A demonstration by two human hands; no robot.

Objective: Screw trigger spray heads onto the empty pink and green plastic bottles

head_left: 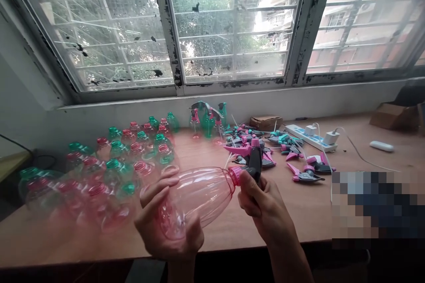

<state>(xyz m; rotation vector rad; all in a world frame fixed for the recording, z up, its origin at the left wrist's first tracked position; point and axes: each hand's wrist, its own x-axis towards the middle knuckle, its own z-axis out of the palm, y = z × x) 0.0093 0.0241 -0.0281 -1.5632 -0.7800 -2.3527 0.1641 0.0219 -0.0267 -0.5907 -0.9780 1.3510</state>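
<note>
The left hand (166, 223) cups the rounded base of a clear pink plastic spray bottle (195, 196), fingers wrapped around its ribbed, tapering body, which lies nearly on its side above the front edge of the wooden tabletop (312, 205). The right hand (262, 203) closes on a trigger sprayer head (253, 159) of dark grey and pink plastic, which sits at the bottle's threaded pink collar; whether it is fully seated cannot be told. Toward the left edge of the smooth brown surface stands a dense cluster of empty bottles (116, 163), translucent pink and green, open-necked and blurred in this view. Near the back edge, below the window sill, stand a few finished spray bottles (207, 121) with heads fitted. Right of the middle lies a loose heap of sprayer heads (282, 150) in pink, teal and grey, thin dip tubes sticking out. Beyond them lies a white power strip (300, 135) with chargers plugged in, a small cardboard box (265, 122) near the back edge, and a white oblong object (381, 146) toward the right edge.
</note>
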